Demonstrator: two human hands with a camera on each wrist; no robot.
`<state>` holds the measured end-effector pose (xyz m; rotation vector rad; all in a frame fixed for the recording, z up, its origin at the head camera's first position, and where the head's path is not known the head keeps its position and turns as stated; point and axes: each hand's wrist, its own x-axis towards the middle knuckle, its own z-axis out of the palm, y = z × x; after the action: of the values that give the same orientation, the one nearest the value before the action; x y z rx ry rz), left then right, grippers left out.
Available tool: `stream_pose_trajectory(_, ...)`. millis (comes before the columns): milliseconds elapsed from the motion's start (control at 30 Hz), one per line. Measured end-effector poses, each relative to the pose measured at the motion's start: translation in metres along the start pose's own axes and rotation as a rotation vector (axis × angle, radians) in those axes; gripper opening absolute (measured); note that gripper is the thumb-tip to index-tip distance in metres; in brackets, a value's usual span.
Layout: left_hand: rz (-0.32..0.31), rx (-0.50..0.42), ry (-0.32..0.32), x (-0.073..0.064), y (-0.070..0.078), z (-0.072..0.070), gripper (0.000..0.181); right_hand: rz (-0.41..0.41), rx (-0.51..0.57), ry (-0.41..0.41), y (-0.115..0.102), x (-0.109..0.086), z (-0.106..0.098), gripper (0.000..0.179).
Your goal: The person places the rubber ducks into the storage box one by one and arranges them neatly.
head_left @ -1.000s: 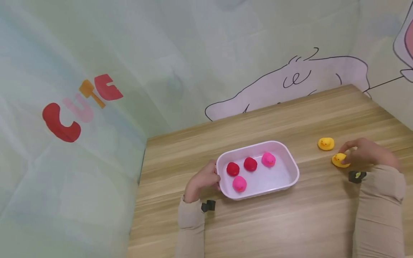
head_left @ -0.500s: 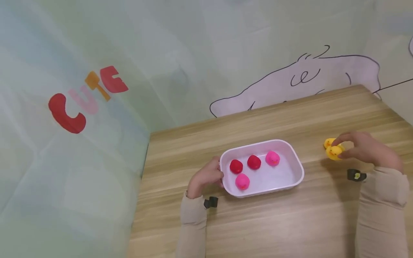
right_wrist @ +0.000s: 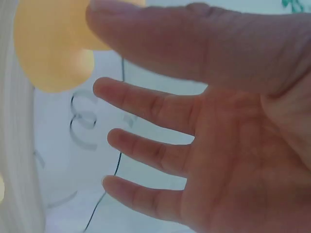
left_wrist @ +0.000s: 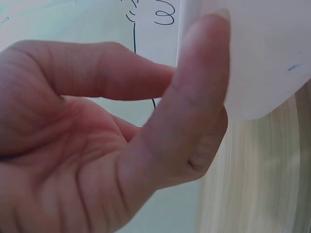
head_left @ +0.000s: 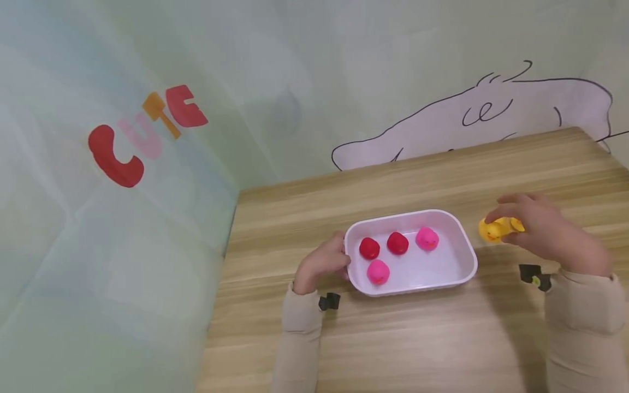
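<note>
My left hand (head_left: 324,259) grips the left end of a pale pink-white plastic tray (head_left: 442,267), thumb on the near side of its wall (left_wrist: 267,58) in the left wrist view. Two pink rubber ducks (head_left: 427,239) and two red ones (head_left: 369,248) sit inside, mostly toward the left and back. Right of the tray, my right hand (head_left: 547,229) pinches a yellow rubber duck (head_left: 490,230) between thumb and fingertips. In the right wrist view this duck (right_wrist: 46,48) is at the thumb tip, the other fingers spread below. A second yellow duck (head_left: 516,224) shows behind the fingers, partly hidden.
The wood-grain table (head_left: 403,349) carries everything. Behind it and to the left hang pale printed cloths, one with the letters CUTE (head_left: 115,158). A small dark strap piece (head_left: 535,277) sticks out at each wrist.
My right hand has taken hold of the nearer yellow duck, lifted it, and carried it left past the other one toward the tray. The left hand keeps its grip. The head view has shifted slightly.
</note>
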<state>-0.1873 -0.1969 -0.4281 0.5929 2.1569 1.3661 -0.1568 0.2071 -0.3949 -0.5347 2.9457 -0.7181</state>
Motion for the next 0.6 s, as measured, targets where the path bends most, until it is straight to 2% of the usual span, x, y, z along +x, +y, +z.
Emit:
stream_pose_trajectory(200,-0.053,0.018,0.035,0.000,0.004,0.002,0.033,-0.053,-0.048,-0.052,-0.042,0.018,0.016,0.035)
stream_pose_trajectory(333,-0.016,0.038,0.038,0.000,0.003,0.001,0.029,-0.106,-0.052,-0.105,-0.069,0.029,0.033,0.037)
stream_pose_trajectory(467,0.008,0.057,0.041,0.000,0.002,0.000,0.032,-0.156,-0.034,-0.130,-0.086,0.037,0.052,0.038)
stream_pose_trajectory(600,-0.029,0.075,0.051,-0.001,0.003,0.001,0.037,-0.224,-0.063,-0.097,-0.096,0.042,0.071,0.039)
